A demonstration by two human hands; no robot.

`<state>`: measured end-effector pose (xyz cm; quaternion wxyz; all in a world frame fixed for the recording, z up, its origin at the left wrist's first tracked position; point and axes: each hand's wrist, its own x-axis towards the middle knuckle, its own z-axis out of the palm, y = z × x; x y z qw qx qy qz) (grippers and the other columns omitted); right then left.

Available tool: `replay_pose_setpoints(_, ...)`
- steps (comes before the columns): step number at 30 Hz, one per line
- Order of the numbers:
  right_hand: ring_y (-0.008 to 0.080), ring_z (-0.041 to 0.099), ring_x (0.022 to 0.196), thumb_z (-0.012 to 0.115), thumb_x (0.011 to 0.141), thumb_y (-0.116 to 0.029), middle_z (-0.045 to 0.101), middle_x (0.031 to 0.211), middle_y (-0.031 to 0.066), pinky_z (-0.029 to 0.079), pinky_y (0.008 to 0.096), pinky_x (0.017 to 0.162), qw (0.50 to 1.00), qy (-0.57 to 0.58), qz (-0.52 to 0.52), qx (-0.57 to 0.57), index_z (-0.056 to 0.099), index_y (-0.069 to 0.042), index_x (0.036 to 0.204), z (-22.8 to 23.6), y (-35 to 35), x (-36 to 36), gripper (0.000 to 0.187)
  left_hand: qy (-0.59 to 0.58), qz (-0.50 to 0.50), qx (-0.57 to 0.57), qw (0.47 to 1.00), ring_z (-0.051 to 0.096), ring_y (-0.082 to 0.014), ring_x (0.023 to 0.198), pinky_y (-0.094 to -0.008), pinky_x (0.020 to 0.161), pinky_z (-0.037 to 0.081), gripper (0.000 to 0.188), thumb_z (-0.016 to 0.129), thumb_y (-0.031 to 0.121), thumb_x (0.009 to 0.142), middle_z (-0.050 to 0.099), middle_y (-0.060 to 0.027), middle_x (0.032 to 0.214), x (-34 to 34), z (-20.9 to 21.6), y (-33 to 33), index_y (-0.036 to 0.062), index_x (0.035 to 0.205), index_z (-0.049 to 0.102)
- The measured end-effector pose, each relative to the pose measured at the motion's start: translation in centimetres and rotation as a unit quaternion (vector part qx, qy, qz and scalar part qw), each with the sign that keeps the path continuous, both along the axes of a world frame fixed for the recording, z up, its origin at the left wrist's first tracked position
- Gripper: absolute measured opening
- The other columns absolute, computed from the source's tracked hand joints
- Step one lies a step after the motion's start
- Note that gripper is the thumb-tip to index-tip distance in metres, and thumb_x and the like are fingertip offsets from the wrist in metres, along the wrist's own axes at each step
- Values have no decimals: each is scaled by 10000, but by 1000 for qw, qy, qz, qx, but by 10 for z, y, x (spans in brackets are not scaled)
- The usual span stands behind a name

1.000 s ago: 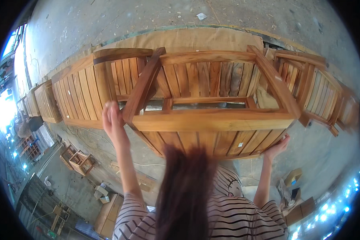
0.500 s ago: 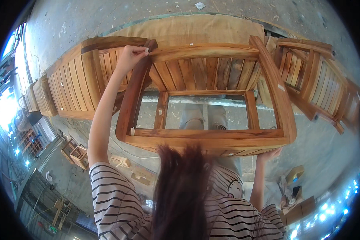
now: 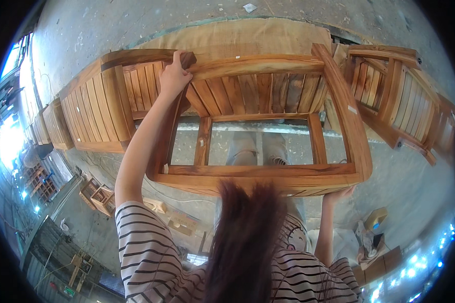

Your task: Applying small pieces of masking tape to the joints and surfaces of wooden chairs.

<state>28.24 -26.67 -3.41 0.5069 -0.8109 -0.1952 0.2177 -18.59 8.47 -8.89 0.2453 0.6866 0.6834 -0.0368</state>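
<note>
Touching a slatted chair [image 3: 258, 174] at opposite corners

The left hand [image 3: 175, 82] rests on the upper end of the chair's left post, one finger straighter than the others, which are bent close together; whether they close around the wood cannot be told. The right hand [image 3: 341, 194] lies against the underside of the lower right corner, its fingers partly hidden, so its grip cannot be told either.

The chair stands before the person, between a left chair [image 3: 93, 111] and a right chair [image 3: 392, 96], both also slatted. Its timber is honey-brown with darker streaks of grain, the edges smooth, the lower corners rounded. Flat slats [image 3: 247, 93] sit side by side beyond an open rectangular gap, through which pale trousers [image 3: 275, 146] show. A small white label [image 3: 352, 109] marks the right post. Behind lies a tan sheet [image 3: 258, 38] on gritty grey floor [image 3: 111, 33].
</note>
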Motion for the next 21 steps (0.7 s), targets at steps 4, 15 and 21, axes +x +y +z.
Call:
replay_pose_setpoints(4,201,496,1140,393,1021,-469,491,1274,117,389,388,992,1000,-3,5,1,444,-3,1314,-1,-3,-2,553,50,-22,4,999,688,-262,830,-455,812,394,668,733,154,745,714,-30,753,5,0,-2,227,1318,399)
replay_pose_setpoints(15,202,510,1058,386,1006,-521,512,1157,107,400,395,934,998,-61,25,-18,467,-2,1259,-14,-20,7,583,116,-139,114,977,650,-232,845,-417,755,371,588,759,156,753,666,-8,706,7,4,-12,237,1243,446)
replay_pose_setpoints(21,248,509,1078,391,1007,-499,508,1191,142,406,409,924,991,-104,59,-59,442,24,1298,-25,-39,19,601,108,-191,82,972,621,-261,881,-393,761,414,538,835,197,633,645,-56,773,6,8,4,181,1082,539)
